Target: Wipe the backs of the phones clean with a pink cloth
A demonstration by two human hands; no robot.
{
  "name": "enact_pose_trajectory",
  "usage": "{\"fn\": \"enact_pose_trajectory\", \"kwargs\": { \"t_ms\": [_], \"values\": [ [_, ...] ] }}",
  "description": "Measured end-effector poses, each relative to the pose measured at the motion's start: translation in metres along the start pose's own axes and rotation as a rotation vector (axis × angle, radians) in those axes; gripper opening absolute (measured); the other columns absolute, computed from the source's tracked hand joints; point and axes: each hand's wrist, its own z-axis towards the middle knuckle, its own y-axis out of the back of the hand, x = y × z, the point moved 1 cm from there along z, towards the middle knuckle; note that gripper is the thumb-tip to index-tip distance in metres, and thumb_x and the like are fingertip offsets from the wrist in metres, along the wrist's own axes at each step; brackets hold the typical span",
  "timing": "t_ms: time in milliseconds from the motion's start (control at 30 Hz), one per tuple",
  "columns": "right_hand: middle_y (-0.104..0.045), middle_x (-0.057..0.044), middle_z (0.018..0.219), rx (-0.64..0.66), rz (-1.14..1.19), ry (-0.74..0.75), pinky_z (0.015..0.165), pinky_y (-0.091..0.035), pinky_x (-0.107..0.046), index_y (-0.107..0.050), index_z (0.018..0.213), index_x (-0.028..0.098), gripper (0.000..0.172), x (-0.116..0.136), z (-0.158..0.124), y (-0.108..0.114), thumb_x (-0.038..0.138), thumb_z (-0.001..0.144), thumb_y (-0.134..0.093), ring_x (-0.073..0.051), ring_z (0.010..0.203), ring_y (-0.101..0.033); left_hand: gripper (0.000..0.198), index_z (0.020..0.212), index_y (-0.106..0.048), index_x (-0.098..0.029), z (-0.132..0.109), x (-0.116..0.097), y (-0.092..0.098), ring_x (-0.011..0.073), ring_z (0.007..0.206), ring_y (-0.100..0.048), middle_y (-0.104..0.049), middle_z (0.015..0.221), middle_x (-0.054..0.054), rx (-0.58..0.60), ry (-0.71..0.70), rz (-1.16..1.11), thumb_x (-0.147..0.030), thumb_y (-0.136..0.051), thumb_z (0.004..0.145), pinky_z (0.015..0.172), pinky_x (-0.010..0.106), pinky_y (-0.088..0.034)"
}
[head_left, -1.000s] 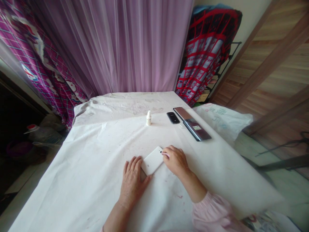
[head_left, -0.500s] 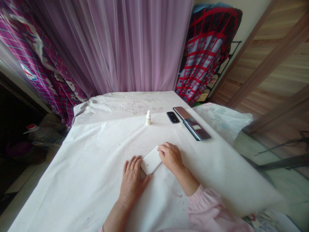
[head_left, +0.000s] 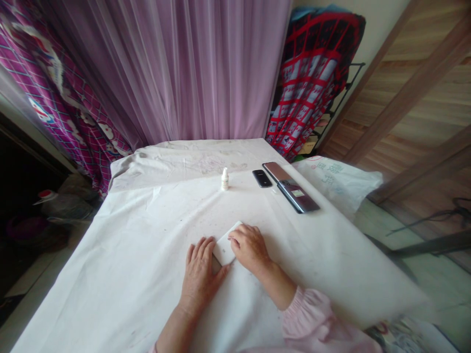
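A flat white phone (head_left: 223,250) with a small grey mark on its surface lies slanted on the white-covered table. My left hand (head_left: 201,267) grips its near-left end, the fingers along one edge and the thumb along the other. My right hand (head_left: 250,247) is over the phone's upper right part, its fingers closed in a pinch near the surface. Whatever is in that pinch is hidden or too small to make out. Beyond the hands stands a small white bottle (head_left: 225,180) with a pointed cap.
To the right of the bottle lie a small black phone (head_left: 262,178) and two larger shiny phones, a pinkish one (head_left: 274,171) and a dark one (head_left: 300,196). A white plastic bag (head_left: 338,181) is beside the table's right edge. Purple curtains (head_left: 206,73) hang behind.
My right hand has slid left and slightly down across the phone, from its far right end toward the middle. My left hand keeps its grip in place.
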Motion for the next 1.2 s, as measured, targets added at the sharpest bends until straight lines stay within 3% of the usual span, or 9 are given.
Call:
{"fn": "enact_pose_trajectory", "kwargs": {
  "t_ms": [333, 700, 1200],
  "values": [
    [-0.066, -0.001, 0.09, 0.015, 0.009, -0.021, 0.079, -0.033, -0.029, -0.07, 0.087, 0.027, 0.02, -0.004, -0.001, 0.002, 0.012, 0.082, -0.056, -0.016, 0.09, -0.056, 0.054, 0.126, -0.046, -0.018, 0.001, 0.0, 0.001, 0.0312, 0.128, -0.046, -0.056, 0.133, 0.014, 0.014, 0.004, -0.002, -0.042, -0.062, 0.081, 0.107, 0.054, -0.032],
    [-0.067, -0.003, 0.09, -0.062, -0.017, -0.163, 0.078, -0.033, -0.029, -0.071, 0.088, 0.025, 0.022, -0.034, -0.004, 0.01, 0.012, 0.081, -0.054, -0.017, 0.087, -0.058, 0.055, 0.13, -0.044, -0.019, 0.0, 0.001, 0.001, 0.03, 0.129, -0.045, -0.054, 0.135, 0.014, 0.002, -0.006, -0.015, -0.04, -0.061, 0.082, 0.109, 0.053, -0.03],
    [-0.068, -0.003, 0.089, -0.087, 0.067, -0.086, 0.082, -0.033, -0.029, -0.068, 0.083, 0.024, 0.022, -0.023, -0.01, 0.003, 0.009, 0.08, -0.053, -0.018, 0.087, -0.058, 0.057, 0.129, -0.046, -0.018, -0.004, -0.002, 0.001, 0.0314, 0.127, -0.048, -0.055, 0.134, 0.014, -0.016, -0.023, 0.03, -0.044, -0.063, 0.081, 0.108, 0.053, -0.033]
  ]
}}
